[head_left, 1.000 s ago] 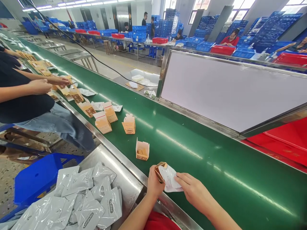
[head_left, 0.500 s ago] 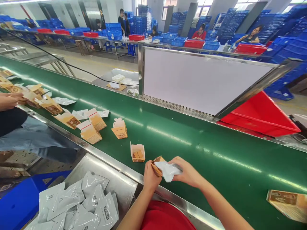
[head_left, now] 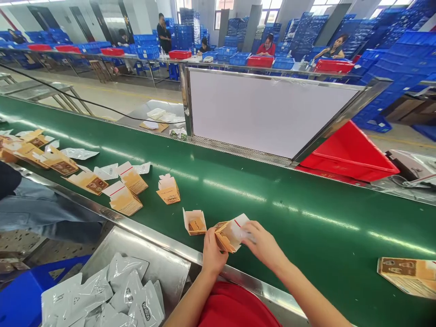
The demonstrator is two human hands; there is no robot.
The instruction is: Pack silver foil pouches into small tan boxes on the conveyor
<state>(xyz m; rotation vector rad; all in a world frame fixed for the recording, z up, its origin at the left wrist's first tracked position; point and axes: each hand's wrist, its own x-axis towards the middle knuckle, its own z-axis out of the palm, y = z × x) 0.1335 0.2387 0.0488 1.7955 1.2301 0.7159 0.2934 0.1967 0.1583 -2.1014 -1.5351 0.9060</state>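
Carton (head_left: 229,237), tan and brown with a raised white flap crossed by a red strip, is clasped in the left hand (head_left: 214,255), the thumb on its near left side and the fingers beneath. It is held over the near edge of the green conveyor belt (head_left: 306,204), tilted, its open mouth turned toward the right hand (head_left: 261,243). The right fingers are at the flap and mouth, with something pale and blurred by the fingertips; whether they grasp it, or only the flap, I cannot tell

Just left of the held carton, an open carton with a brown panel inside (head_left: 195,224) stands on the belt, and beyond it another open-topped carton (head_left: 169,190). Further left, two cartons with red-striped flaps (head_left: 126,202) lean near silver pouches (head_left: 106,171), with more tan cartons (head_left: 60,162) crowded past them. At the right, a stack of flattened cartons (head_left: 405,276) lies on the belt. Below the steel rail (head_left: 150,235), printed silver pouches (head_left: 102,295) are heaped on a metal tray (head_left: 172,272) beside a blue plastic stool (head_left: 27,290). Across the belt stand a framed white panel (head_left: 262,113) and a red plastic crate (head_left: 350,156)
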